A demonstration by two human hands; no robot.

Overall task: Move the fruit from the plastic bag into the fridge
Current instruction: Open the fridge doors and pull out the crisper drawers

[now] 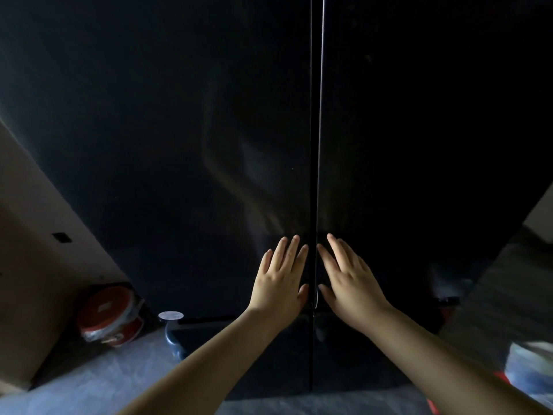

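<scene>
From my station I see a tall glossy black two-door fridge (185, 139) filling nearly the whole head view, with both doors closed and the narrow seam between them running straight down the middle. My left hand (281, 280) lies flat on the left door just beside that seam, fingers straight and slightly spread, gripping nothing. My right hand (350, 283) mirrors it on the right door, also flat and extended, palm toward the panel, holding nothing. The two hands sit close together, apart only by the seam, low on the upper doors and just above the line where the lower doors begin. Both bare forearms reach in from the bottom edge.

To the left of the fridge, on the pale grey floor (89, 384), stands a round red-orange container wrapped in clear plastic (109, 314), with a small grey round-topped object (171, 316) beside it, against the fridge's lower corner. A tan cardboard-coloured panel (27, 295) leans along the far left. At the lower right edge, well away from my right hand, there is a blurred pale crumpled plastic bundle (529, 366); I cannot tell what it holds.
</scene>
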